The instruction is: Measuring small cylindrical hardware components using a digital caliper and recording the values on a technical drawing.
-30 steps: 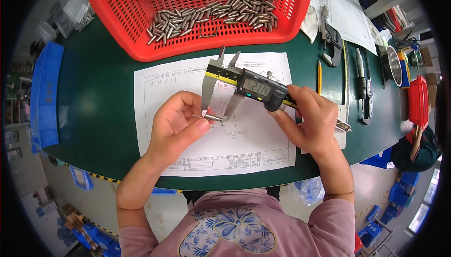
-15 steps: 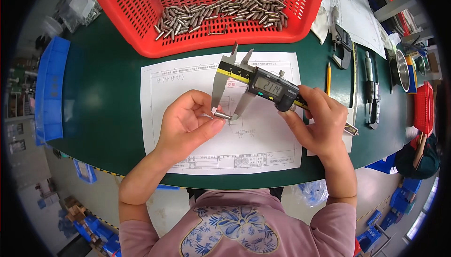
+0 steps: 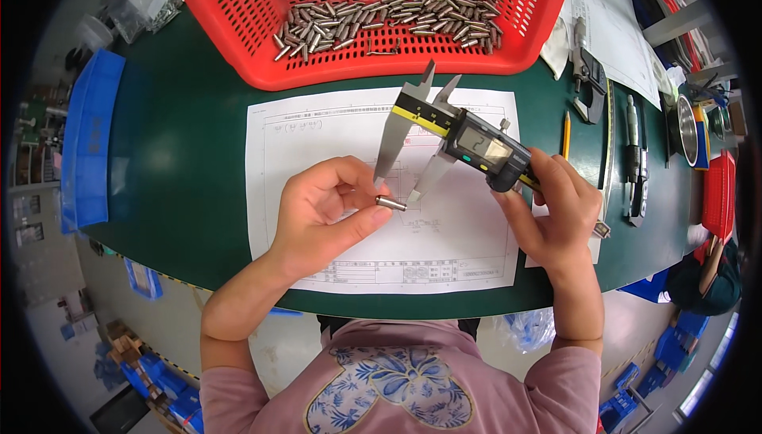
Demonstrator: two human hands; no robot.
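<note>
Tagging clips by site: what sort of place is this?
Likely a factory inspection bench: digital caliper in the right hand, red basket of small metal pins, a technical drawing sheet on the green table.

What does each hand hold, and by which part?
Left hand: small metal pin, by one end. Right hand: digital caliper, by its display body.

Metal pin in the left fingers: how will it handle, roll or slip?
The metal pin is a small smooth cylinder, so it would probably roll if dropped on the paper sheet. It looks rigid. Its shiny surface suggests slipperiness; the left hand pinches it beside the caliper.
</note>
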